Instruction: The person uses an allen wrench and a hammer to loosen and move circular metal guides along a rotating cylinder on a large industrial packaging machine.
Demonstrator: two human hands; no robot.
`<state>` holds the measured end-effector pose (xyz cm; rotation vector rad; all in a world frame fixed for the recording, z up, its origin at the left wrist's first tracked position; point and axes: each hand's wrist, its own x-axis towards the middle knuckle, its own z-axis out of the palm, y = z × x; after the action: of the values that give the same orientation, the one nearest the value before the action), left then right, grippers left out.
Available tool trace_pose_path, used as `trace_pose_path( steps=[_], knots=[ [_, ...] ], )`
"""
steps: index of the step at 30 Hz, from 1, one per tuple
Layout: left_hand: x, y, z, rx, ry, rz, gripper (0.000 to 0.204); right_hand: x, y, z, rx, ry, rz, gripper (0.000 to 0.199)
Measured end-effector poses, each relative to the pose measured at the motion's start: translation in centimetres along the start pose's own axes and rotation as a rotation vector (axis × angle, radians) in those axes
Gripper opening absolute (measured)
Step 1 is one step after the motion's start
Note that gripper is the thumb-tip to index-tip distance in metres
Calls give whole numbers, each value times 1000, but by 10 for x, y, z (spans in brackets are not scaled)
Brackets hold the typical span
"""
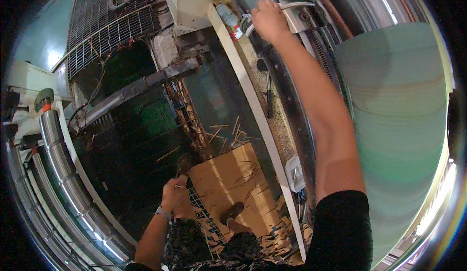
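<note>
My right arm stretches far forward along the machine. At its end my right hand (269,20) is closed at a metal slide block (296,18) with a curved pale lever (297,3); its fingers are partly hidden, and what they grip is unclear. A ribbed toothed rail (318,52) runs back from that block. Low on the left, above my legs, my left hand (170,194) hangs with curled fingers. A small pale bit shows at its fingertips, too small to name. A watch (163,212) is on that wrist.
A large green roll (394,101) lies to the right. On the beam ledge are a spray can (227,16), a black-handled tool (268,88) and a white tray (294,174). Cardboard (228,183) and scraps lie underfoot. Metal rollers (63,159) and a wire grid (109,28) stand left.
</note>
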<state>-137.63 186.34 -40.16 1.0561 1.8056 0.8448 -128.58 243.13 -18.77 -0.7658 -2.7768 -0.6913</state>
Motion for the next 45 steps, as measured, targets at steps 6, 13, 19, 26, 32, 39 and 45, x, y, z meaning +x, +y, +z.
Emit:
trace_pose_path(
  steps=[6,13,19,26,32,39,45],
  knots=[
    [1,23,-17,-213,39,-240,18,-54,-16,-28,-43,-86,42,14],
    [3,19,-13,-240,-57,-263,29,-178,-45,-98,34,-198,192,10],
    [18,15,2,-259,-103,-60,29,-279,-66,-153,212,-319,340,11],
    [45,156,-1,-397,-411,20,26,-350,-126,-224,414,-312,728,9],
    [-32,277,43,-296,-789,610,36,-412,-289,-305,1572,-389,1661,22],
    [-186,298,83,248,-866,1013,60,-498,-377,-378,1767,466,2134,23],
    [-299,263,109,554,-1216,1066,64,-610,-441,-455,1517,1055,2347,22]
  ],
)
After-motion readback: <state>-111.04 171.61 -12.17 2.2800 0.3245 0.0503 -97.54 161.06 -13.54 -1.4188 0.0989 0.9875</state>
